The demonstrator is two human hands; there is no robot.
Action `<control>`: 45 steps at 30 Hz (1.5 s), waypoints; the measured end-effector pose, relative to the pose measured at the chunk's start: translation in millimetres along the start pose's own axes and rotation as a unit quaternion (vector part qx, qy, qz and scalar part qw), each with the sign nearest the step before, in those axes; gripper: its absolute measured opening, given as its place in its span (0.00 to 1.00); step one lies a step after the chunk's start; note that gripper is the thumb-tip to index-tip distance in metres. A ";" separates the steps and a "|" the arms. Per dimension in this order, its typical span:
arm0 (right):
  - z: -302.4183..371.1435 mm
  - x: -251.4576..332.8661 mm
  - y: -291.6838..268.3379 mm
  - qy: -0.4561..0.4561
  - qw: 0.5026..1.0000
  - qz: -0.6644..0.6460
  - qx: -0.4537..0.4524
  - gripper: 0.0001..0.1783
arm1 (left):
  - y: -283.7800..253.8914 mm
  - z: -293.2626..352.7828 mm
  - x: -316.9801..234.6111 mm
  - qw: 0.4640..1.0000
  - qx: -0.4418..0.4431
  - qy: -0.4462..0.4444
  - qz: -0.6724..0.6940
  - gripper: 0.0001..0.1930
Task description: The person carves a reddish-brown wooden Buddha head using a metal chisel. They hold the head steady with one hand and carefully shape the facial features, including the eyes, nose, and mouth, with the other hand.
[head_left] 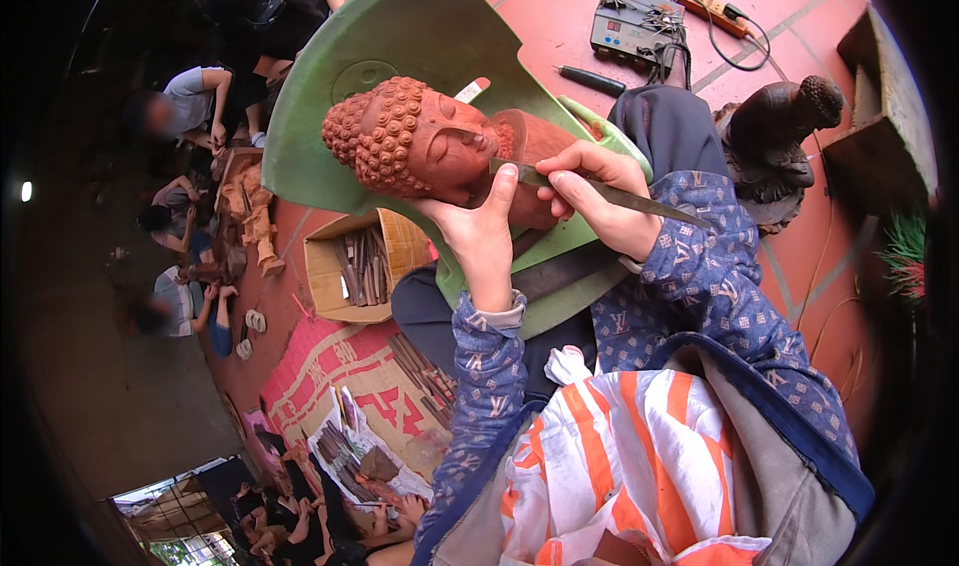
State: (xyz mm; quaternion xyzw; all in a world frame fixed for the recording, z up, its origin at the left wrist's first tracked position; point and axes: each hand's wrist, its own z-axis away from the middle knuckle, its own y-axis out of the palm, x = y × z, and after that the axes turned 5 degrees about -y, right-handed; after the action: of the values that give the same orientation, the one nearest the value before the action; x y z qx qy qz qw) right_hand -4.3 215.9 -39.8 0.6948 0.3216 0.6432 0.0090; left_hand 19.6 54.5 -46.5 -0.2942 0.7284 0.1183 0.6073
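Note:
A reddish-brown wooden Buddha bust (pixel 455 136) with a curled hairdo lies tilted on its side in a green plastic chair shell (pixel 310 156) across my lap. My left hand (pixel 478 241) grips the bust under its cheek and jaw, its thumb raised against the tool's front end; the other fingers are mostly hidden beneath the wood. In my right hand (pixel 604 194) is a long flat metal chisel (pixel 654 204), pinched near its front end. The chisel's tip meets the bust around the chin and neck, and its shaft runs back over my right wrist.
At the far right are a control box (pixel 634 31), a black pen-shaped handpiece (pixel 591 79) and an orange power strip (pixel 711 9). A dark seated statue (pixel 774 146) stands beside my right knee. Leftward, a cardboard box (pixel 345 313) holds several tools. Other people sit farther left.

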 end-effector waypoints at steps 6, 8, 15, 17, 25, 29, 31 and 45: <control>-9.2 12.3 8.2 0.036 0.999 -0.025 0.005 0.08 | -3.9 1.5 -22.0 0.989 0.022 -0.058 0.138 0.48; -6.3 1.8 -1.6 0.000 1.000 0.007 0.004 0.09 | 3.1 1.5 -6.5 0.999 -0.017 0.007 0.030 0.47; -15.3 14.7 3.9 0.044 0.998 -0.033 0.014 0.10 | -3.6 -2.1 0.1 0.993 0.017 -0.056 0.099 0.48; -10.8 6.5 -6.6 0.050 0.999 -0.018 0.005 0.10 | 3.8 1.9 -1.2 0.997 -0.001 -0.020 0.079 0.48; -5.8 1.2 -3.2 0.023 1.000 -0.018 0.000 0.09 | -3.0 -2.7 -0.6 0.996 0.020 -0.029 0.079 0.54; 3.6 -5.3 -2.8 -0.042 0.999 0.029 -0.019 0.09 | -1.4 2.0 -10.7 0.999 0.002 0.016 -0.041 0.66; 10.2 -4.8 0.4 -0.097 0.992 0.081 -0.023 0.08 | -14.8 4.8 -16.5 0.981 -0.054 0.098 -0.159 0.67; 0.6 -19.4 17.7 -0.402 0.829 0.385 0.050 0.13 | -43.0 -92.4 -105.8 0.652 0.289 0.468 -0.522 0.49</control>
State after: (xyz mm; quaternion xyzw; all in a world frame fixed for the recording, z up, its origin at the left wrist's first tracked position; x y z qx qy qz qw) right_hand 4.6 193.2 -49.6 0.9590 0.0282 0.2415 -0.1454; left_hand -21.7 1.4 84.1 -0.4522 0.6394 -0.5881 0.2018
